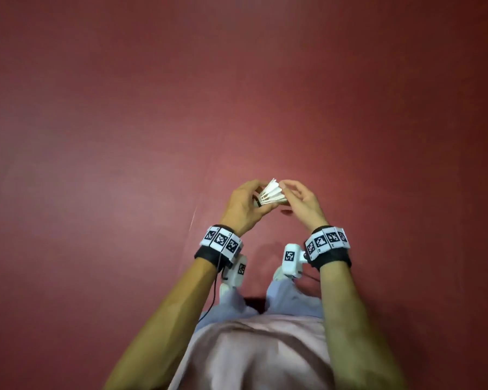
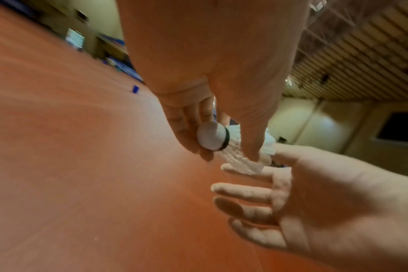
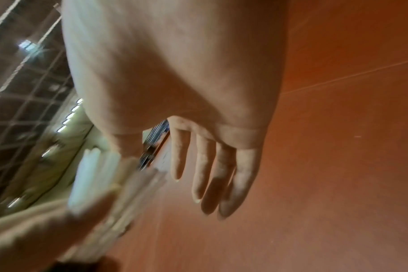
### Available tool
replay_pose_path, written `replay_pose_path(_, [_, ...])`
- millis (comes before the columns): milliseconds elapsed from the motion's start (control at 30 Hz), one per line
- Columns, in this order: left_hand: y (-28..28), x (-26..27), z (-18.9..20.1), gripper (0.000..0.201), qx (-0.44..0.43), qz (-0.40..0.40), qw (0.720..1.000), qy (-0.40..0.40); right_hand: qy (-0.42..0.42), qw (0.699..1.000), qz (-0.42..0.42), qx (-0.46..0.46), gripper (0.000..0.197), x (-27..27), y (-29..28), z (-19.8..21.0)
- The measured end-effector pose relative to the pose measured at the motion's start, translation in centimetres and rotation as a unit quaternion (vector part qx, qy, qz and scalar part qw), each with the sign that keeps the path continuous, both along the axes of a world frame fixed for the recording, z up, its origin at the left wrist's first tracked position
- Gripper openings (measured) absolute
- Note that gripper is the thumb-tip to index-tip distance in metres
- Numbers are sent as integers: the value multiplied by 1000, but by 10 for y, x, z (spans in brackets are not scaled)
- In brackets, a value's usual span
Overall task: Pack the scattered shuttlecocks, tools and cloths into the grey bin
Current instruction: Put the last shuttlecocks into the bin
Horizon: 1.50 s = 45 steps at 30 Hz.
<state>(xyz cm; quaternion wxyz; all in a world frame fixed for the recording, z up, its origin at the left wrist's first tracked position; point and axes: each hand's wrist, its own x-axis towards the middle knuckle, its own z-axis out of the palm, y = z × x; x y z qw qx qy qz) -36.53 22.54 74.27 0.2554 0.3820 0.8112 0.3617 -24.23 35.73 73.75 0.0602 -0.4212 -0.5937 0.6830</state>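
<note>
One white feather shuttlecock [image 1: 272,195] is held in front of me at waist height, above the red floor. My left hand [image 1: 247,204] grips it near the cork end; in the left wrist view the fingers curl round the white cork [image 2: 211,136] and the thumb lies across the feathers. My right hand [image 1: 297,197] is just to the right with straight, spread fingers [image 2: 242,191], and its forefinger tip touches the feather rim. The shuttlecock [image 3: 93,174] is a blur in the right wrist view. The grey bin, tools and cloths are not in view.
Plain red sports floor [image 1: 237,94] fills the head view. My white shoes [image 1: 279,273] are directly below the hands. A small blue object [image 2: 135,89] lies on the floor far off, near the hall wall.
</note>
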Motion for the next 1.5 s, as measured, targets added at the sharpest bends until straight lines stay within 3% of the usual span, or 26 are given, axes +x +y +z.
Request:
replay_pose_path(167, [-122, -21, 39, 43, 80, 177, 981, -19, 23, 984, 173, 23, 39, -82, -70, 61])
replay_pose_path(267, [-217, -29, 47, 39, 91, 285, 954, -29, 77, 960, 268, -3, 35, -131, -152, 87])
replay_pose_path(400, [-342, -19, 57, 36, 79, 409, 909, -13, 106, 905, 412, -23, 34, -166, -283, 100])
replay_pose_path(533, [-486, 11, 78, 37, 60, 522, 850, 43, 121, 826, 549, -24, 35, -174, -436, 106])
replay_pose_path(667, [-602, 55, 98, 37, 61, 626, 775, 58, 121, 747, 654, -18, 29, -165, -569, 110])
replay_pose_path(833, [-704, 122, 97, 62, 142, 758, 635, 50, 101, 637, 764, -22, 26, -142, -708, 113])
replay_pose_path(967, [-764, 169, 87, 50, 170, 822, 539, 61, 90, 535, 840, -19, 27, -119, -802, 101])
replay_pose_path(1167, [-868, 215, 67, 24, 152, 891, 422, 71, 107, 500, 859, -19, 27, -90, -958, 80])
replay_pose_path(1333, [-988, 232, 64, 22, 115, 928, 346, 80, 95, 445, 889, -50, 27, -85, -1124, 78])
replay_pose_path(1500, [-1094, 267, 91, 25, 79, 956, 269, 86, 109, 396, 906, -104, 30, -52, -1281, 107])
